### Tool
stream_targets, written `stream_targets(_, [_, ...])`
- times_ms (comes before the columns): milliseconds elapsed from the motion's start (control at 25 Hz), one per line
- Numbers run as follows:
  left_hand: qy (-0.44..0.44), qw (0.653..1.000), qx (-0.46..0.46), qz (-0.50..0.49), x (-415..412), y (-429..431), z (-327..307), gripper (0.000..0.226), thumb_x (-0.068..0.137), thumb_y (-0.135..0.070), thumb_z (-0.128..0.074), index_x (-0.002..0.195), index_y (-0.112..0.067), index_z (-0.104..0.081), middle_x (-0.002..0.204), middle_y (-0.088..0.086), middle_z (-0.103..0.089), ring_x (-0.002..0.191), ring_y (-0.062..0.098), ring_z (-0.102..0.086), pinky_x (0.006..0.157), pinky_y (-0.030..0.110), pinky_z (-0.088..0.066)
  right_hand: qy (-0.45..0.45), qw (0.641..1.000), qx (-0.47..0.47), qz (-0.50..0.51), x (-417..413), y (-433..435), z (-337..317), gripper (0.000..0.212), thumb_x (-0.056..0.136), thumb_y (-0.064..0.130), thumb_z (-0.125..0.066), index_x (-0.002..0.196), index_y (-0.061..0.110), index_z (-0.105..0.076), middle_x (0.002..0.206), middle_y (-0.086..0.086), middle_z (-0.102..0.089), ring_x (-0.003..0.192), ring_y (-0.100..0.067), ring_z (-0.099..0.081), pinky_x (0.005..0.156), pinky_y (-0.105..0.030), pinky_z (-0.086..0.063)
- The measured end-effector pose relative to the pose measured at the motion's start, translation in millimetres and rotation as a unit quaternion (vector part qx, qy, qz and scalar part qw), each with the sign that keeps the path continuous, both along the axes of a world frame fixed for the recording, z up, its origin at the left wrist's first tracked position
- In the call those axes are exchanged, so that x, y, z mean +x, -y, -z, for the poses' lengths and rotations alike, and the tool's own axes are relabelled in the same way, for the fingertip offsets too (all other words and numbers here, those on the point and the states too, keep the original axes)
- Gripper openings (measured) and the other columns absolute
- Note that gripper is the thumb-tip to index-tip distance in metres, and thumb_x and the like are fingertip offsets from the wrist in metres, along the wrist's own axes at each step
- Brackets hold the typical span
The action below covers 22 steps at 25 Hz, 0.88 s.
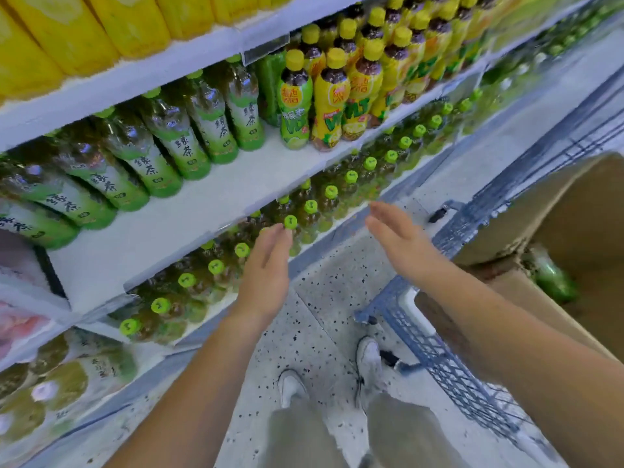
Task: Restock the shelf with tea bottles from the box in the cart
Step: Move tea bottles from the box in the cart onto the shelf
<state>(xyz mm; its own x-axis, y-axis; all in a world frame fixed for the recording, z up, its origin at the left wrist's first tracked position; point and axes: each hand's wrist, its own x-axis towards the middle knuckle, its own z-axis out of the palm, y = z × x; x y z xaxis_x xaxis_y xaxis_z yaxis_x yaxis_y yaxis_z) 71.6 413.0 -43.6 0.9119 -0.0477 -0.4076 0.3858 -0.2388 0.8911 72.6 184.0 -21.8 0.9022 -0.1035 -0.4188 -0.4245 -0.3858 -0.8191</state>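
Green-capped tea bottles (pixel 216 268) stand in rows on a low shelf (pixel 324 246). My left hand (pixel 266 268) is flat with its fingers out, its fingertips at the caps of the front bottles, holding nothing. My right hand (pixel 398 238) hovers empty with fingers apart over the floor, between the shelf and the cart. A brown cardboard box (pixel 574 214) sits in the blue wire cart (pixel 449 363) at the right, with one green tea bottle (pixel 553 282) visible inside it.
The shelf above (pixel 202 211) holds green tea bottles (pixel 169 143) at the back with bare white board in front, and yellow-capped lemon tea bottles (pixel 331 96) to the right. Yellow cartons (pixel 84 28) fill the top shelf. My white shoes (pixel 368 363) stand on speckled floor.
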Motion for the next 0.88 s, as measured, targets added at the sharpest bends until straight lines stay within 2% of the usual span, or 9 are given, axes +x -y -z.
stream_targets(80, [-0.007, 1.000, -0.019, 0.017, -19, 20, -10, 0.050, 0.101, -0.061, -0.039, 0.144, -0.037, -0.048, 0.142, -0.024, -0.048, 0.130, -0.004, -0.044, 0.103, 0.024, -0.030, 0.002, 0.999, -0.028, 0.033, -31, 27, -13, 0.054, 0.103, 0.050, -0.045, 0.153, 0.031, -0.037, 0.133, 0.020, -0.046, 0.120, -0.005, -0.045, 0.091, -0.018, -0.038])
stream_targets(160, [-0.022, 0.998, -0.040, 0.035, -34, 47, -23, 0.043, 0.103, -0.057, -0.041, 0.141, -0.039, -0.048, 0.144, -0.021, -0.046, 0.131, -0.001, -0.041, 0.095, 0.017, -0.030, 0.005, 0.995, -0.050, 0.087, -60, 58, -27, 0.053, 0.103, 0.050, -0.045, 0.152, 0.030, -0.039, 0.136, 0.016, -0.047, 0.124, -0.007, -0.046, 0.101, -0.029, -0.037])
stream_targets(240, [-0.030, 0.996, -0.045, 0.065, -50, 76, -37, 0.059, 0.097, -0.064, -0.042, 0.147, -0.034, -0.047, 0.145, -0.020, -0.045, 0.131, 0.000, -0.041, 0.091, 0.015, -0.029, 0.006, 0.990, -0.057, 0.131, -88, 86, -38, 0.052, 0.104, 0.048, -0.046, 0.151, 0.027, -0.041, 0.141, 0.012, -0.049, 0.130, -0.009, -0.047, 0.108, -0.032, -0.037])
stream_targets(360, [-0.039, 0.994, -0.050, 0.094, -65, 119, -57, 0.083, 0.077, -0.077, -0.041, 0.145, -0.032, -0.051, 0.148, -0.013, -0.050, 0.136, 0.006, -0.045, 0.101, 0.022, -0.035, 0.009, 0.984, -0.068, 0.165, -120, 125, -52, 0.051, 0.104, 0.046, -0.047, 0.149, 0.024, -0.044, 0.135, 0.013, -0.049, 0.126, -0.005, -0.046, 0.102, -0.024, -0.033])
stream_targets(480, [-0.045, 0.991, -0.057, 0.115, -73, 164, -75, 0.084, 0.073, -0.078, -0.043, 0.141, -0.030, -0.053, 0.146, -0.012, -0.053, 0.136, 0.007, -0.047, 0.117, 0.039, -0.034, 0.015, 0.977, -0.066, 0.200, -144, 165, -66, 0.048, 0.104, 0.044, -0.047, 0.147, 0.022, -0.046, 0.128, 0.010, -0.055, 0.119, -0.010, -0.052, 0.090, -0.021, -0.037])
stream_targets(600, [-0.040, 0.987, -0.057, 0.144, -84, 217, -94, 0.070, 0.077, -0.076, -0.043, 0.134, -0.037, -0.052, 0.144, -0.012, -0.054, 0.135, 0.008, -0.048, 0.113, 0.036, -0.037, 0.007, 0.976, -0.037, 0.216, -170, 211, -73, 0.049, 0.104, 0.044, -0.045, 0.149, 0.023, -0.044, 0.129, 0.009, -0.054, 0.118, -0.012, -0.053, 0.094, -0.027, -0.038])
stream_targets(720, [-0.045, 0.988, -0.044, 0.140, -94, 269, -100, 0.070, 0.080, -0.071, -0.041, 0.140, -0.036, -0.050, 0.141, -0.014, -0.056, 0.133, 0.007, -0.050, 0.113, 0.036, -0.036, -0.009, 0.974, -0.014, 0.225, -191, 259, -70, 0.051, 0.104, 0.047, -0.044, 0.150, 0.026, -0.042, 0.131, 0.010, -0.052, 0.120, -0.009, -0.050, 0.096, -0.027, -0.035])
stream_targets(880, [-0.078, 0.983, -0.015, 0.166, -102, 338, -95, 0.076, 0.079, -0.074, -0.040, 0.146, -0.038, -0.047, 0.147, -0.017, -0.051, 0.136, 0.006, -0.045, 0.113, 0.039, -0.032, -0.043, 0.969, 0.007, 0.242, -207, 318, -49, 0.055, 0.103, 0.052, -0.041, 0.152, 0.028, -0.038, 0.135, 0.009, -0.051, 0.115, -0.007, -0.048, 0.092, -0.025, -0.034])
